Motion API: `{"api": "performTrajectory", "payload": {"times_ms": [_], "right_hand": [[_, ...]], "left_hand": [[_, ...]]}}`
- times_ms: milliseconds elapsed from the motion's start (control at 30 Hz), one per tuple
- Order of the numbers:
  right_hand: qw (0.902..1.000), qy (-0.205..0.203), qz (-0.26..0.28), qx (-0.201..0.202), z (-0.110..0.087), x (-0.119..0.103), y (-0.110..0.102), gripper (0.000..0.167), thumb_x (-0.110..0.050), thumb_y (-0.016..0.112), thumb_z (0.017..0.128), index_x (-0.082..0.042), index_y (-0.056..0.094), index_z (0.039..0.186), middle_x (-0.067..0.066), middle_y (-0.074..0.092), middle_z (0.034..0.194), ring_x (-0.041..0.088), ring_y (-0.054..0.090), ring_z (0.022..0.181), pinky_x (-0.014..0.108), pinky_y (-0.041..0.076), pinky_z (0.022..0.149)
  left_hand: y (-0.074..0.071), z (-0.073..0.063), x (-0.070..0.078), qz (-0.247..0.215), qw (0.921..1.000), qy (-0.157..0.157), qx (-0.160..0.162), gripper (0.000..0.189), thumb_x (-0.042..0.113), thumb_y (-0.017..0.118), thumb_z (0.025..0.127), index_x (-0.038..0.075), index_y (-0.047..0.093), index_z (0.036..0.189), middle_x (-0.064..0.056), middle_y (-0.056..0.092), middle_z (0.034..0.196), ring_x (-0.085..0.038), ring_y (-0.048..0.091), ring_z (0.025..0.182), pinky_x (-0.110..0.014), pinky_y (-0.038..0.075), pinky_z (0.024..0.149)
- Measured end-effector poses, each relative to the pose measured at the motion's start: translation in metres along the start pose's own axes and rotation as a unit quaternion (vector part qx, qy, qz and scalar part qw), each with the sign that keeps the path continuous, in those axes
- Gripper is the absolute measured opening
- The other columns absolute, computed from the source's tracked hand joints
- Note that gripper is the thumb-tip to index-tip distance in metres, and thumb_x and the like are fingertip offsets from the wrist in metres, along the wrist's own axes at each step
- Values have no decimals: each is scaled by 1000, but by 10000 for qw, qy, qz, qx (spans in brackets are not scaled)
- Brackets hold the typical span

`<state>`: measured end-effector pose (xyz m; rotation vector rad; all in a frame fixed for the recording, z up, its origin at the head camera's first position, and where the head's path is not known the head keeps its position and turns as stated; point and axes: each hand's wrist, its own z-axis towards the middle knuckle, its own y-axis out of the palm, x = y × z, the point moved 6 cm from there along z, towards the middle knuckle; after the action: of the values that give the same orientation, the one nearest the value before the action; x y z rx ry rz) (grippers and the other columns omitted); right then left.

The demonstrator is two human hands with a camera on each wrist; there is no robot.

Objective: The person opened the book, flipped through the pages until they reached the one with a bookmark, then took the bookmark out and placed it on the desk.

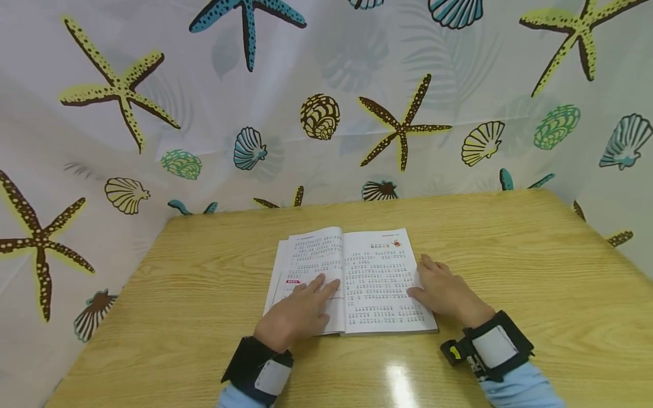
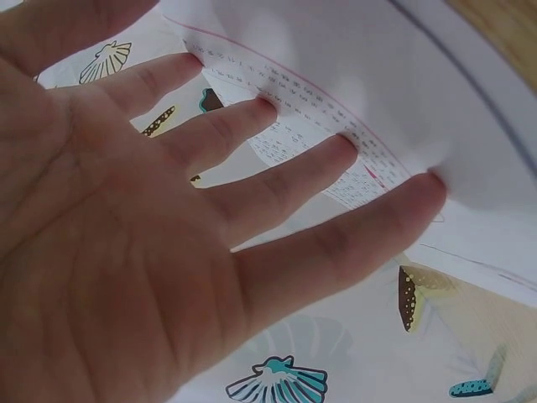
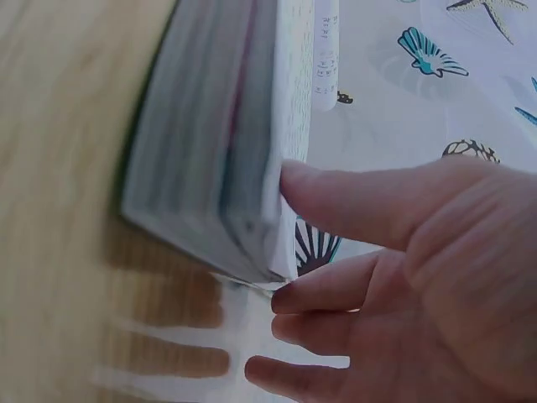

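Observation:
An open book (image 1: 382, 283) lies on the wooden table, its pages covered in small printed characters. On its left page (image 1: 316, 255) rests my left hand (image 1: 298, 311), fingers spread; in the left wrist view the fingertips (image 2: 432, 189) press the paper. My right hand (image 1: 446, 289) is at the book's right edge, thumb (image 1: 418, 294) lying over the margin of the right page. From the right wrist view, that thumb touches the page edge of the thick book (image 3: 201, 143), while the other fingers (image 3: 327, 294) extend loosely by its corner.
The wooden table (image 1: 204, 272) runs around the book on all sides. Behind it hangs a white cloth (image 1: 285, 113) printed with starfish and shells. Black straps (image 1: 497, 345) are on both wrists over light blue sleeves (image 1: 525, 388).

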<state>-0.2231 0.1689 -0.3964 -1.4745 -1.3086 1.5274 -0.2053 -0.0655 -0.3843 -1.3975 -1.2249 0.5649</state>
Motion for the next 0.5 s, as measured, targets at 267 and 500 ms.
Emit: {"api": "performTrajectory", "payload": {"times_ms": [267, 500], "right_hand": [[9802, -685, -385, 1820, -2, -19, -20, 26, 2, 76, 86, 11, 69, 110, 26, 70, 105, 29, 66, 80, 39, 56, 67], [9734, -1275, 720, 1762, -2, -23, -21, 20, 10, 64, 92, 9, 70, 111, 17, 72, 93, 13, 54, 61, 25, 43, 51]], "left_hand": [[0, 1, -1, -2, 10000, -18, -39, 61, 12, 63, 96, 16, 45, 154, -14, 34, 161, -45, 37, 142, -61, 41, 107], [0, 1, -2, -72, 9999, -53, -83, 61, 12, 63, 96, 17, 45, 155, -14, 34, 162, -46, 36, 143, -62, 41, 106]]}}
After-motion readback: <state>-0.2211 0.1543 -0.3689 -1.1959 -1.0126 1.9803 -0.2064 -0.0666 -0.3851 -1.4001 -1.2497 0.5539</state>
